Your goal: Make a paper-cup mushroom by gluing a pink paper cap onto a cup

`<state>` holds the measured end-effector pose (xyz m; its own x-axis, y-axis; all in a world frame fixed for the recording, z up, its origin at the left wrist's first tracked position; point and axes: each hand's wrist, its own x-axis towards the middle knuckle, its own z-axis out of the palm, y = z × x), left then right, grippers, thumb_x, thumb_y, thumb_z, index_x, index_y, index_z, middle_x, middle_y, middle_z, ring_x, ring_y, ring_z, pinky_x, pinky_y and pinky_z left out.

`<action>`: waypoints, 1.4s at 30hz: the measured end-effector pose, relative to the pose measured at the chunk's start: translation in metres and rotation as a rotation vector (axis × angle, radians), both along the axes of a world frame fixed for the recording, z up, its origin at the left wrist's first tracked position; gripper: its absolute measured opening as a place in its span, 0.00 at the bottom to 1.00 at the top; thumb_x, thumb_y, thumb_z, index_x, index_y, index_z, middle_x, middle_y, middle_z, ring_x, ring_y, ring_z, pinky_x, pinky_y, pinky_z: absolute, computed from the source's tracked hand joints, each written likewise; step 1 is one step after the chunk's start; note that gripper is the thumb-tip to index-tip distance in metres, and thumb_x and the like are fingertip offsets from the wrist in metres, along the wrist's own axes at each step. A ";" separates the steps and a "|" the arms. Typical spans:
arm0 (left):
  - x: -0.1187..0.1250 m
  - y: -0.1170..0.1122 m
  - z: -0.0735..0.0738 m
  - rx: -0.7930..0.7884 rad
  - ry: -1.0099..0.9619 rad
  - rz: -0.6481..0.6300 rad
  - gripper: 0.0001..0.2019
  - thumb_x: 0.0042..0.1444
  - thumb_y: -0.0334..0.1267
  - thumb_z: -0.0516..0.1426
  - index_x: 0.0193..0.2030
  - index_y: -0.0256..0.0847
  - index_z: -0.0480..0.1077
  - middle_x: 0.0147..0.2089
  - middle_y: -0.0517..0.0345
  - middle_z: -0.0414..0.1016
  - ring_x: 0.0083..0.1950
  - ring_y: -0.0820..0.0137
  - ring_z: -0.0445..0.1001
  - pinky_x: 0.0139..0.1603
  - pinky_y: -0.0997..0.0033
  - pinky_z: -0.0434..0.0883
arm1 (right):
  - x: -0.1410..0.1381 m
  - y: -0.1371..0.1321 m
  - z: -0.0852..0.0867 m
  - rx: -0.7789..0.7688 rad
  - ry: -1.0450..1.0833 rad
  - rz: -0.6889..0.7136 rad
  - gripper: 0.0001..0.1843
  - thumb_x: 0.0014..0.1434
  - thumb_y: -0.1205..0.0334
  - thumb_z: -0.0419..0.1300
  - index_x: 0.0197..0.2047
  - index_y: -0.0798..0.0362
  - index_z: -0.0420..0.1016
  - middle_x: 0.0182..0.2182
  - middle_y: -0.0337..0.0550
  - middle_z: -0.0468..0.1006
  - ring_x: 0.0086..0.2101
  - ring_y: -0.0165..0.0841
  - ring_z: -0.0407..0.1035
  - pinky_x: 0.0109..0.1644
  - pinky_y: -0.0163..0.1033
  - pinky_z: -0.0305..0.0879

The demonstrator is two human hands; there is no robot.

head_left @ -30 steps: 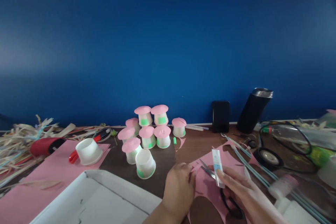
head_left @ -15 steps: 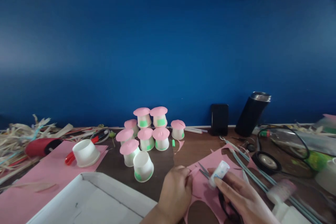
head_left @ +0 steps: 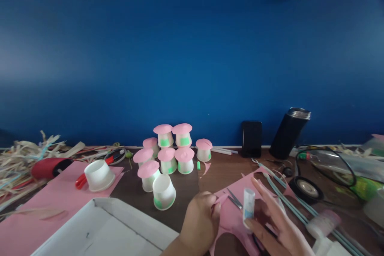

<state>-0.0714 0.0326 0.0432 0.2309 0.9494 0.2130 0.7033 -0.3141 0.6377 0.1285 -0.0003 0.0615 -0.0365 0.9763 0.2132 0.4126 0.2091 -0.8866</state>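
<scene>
At five o'clock, over the bench [head_left: 186,196], the right hand [head_left: 282,232] pinches a small white bottle [head_left: 249,204] near scissors [head_left: 237,202] on pink paper [head_left: 231,216]. At six, the left hand [head_left: 201,220] pinches a pink piece [head_left: 221,199]. Around seven, eight cups [head_left: 168,167] wear pink tops [head_left: 166,153]; two bare cups [head_left: 163,192] don't.

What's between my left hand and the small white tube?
In the head view, pink paper and the open scissors blades lie between your left hand and the tube.

Left hand [head_left: 201,217], right hand [head_left: 274,224] — both bare (left wrist [head_left: 182,242] too).
</scene>
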 end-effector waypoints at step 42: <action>0.000 -0.005 -0.002 -0.003 -0.035 -0.015 0.09 0.59 0.31 0.48 0.27 0.41 0.63 0.32 0.56 0.70 0.36 0.66 0.69 0.37 0.69 0.61 | -0.015 0.002 0.011 -0.739 1.083 0.140 0.13 0.55 0.62 0.69 0.44 0.54 0.80 0.32 0.40 0.83 0.22 0.21 0.72 0.24 0.23 0.67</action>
<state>-0.0714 0.0281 0.0410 0.2378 0.9465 0.2183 0.6757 -0.3227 0.6629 0.1132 0.0021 0.0721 -0.2957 0.8763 -0.3803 -0.5587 -0.4815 -0.6753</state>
